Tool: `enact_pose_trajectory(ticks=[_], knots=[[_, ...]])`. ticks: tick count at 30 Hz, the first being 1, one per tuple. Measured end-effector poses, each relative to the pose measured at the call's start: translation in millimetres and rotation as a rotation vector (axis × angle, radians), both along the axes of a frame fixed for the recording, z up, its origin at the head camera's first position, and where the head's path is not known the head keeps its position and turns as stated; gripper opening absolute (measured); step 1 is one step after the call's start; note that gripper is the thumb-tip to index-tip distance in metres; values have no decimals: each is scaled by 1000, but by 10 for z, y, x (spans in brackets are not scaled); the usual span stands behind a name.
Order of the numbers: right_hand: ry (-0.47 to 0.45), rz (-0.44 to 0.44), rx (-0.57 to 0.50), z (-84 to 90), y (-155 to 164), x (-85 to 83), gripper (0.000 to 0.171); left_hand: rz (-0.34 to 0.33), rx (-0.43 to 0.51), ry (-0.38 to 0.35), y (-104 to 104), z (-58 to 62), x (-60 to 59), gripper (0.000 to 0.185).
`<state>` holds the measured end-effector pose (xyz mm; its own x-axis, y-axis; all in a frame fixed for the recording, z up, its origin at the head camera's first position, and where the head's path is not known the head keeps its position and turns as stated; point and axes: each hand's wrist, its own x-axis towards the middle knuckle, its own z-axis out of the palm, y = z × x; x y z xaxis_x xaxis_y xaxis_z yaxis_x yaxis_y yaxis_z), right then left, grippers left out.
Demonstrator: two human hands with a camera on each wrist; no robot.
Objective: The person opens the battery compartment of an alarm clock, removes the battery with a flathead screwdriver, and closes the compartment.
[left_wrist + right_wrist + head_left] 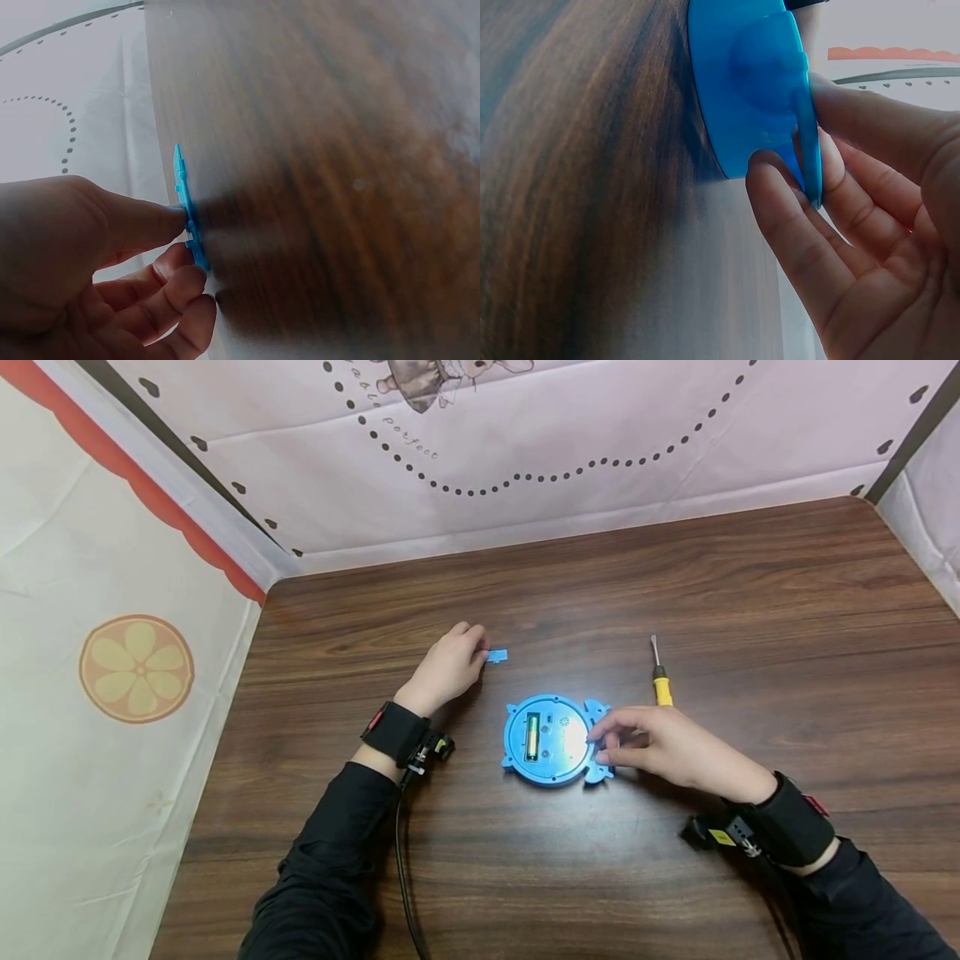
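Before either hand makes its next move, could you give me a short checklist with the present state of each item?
1. Left hand has the small blue cover piece: ok, thumb and fingers pinch it in the left wrist view.
2. Right hand steadies the round blue device: ok, fingers grip its right edge.
3. Device lies flat, back side up, on the wooden table: ok.
4. Battery sits in the open compartment: ok, a yellow-green cell shows there.
5. Yellow-handled screwdriver within reach: ok, it lies untouched just beyond the right hand.
6. Loose screw for the cover: cannot tell, none visible.
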<state>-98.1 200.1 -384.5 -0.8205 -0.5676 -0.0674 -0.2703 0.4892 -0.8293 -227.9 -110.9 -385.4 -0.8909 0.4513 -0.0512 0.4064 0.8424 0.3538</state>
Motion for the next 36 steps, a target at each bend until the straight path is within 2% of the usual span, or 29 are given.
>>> enact_pose_trajectory(ticks=[8,14,20,24,28,33,36], knots=[[0,-3,2,-16,-21,-7,20,17,11,-15,-33,-4,8,12],[-31,3,-3,-57,-29,17,20,21,22,-37,-117,-28,86,18],[-24,2,-14,-52,-27,19,19,12,100,-19,-238,91,202,22],[-17,1,-12,-29,-17,14,18,-42,182,-53,-311,239,328,24],[-13,1,-21,-7,-17,21,17,-108,237,-89,-351,356,506,29],[-22,-6,-26,-4,-53,75,17,-201,267,-128,-316,380,781,46],[-25,-14,-21,-5,-80,102,17,-220,263,-165,-278,354,938,64]])
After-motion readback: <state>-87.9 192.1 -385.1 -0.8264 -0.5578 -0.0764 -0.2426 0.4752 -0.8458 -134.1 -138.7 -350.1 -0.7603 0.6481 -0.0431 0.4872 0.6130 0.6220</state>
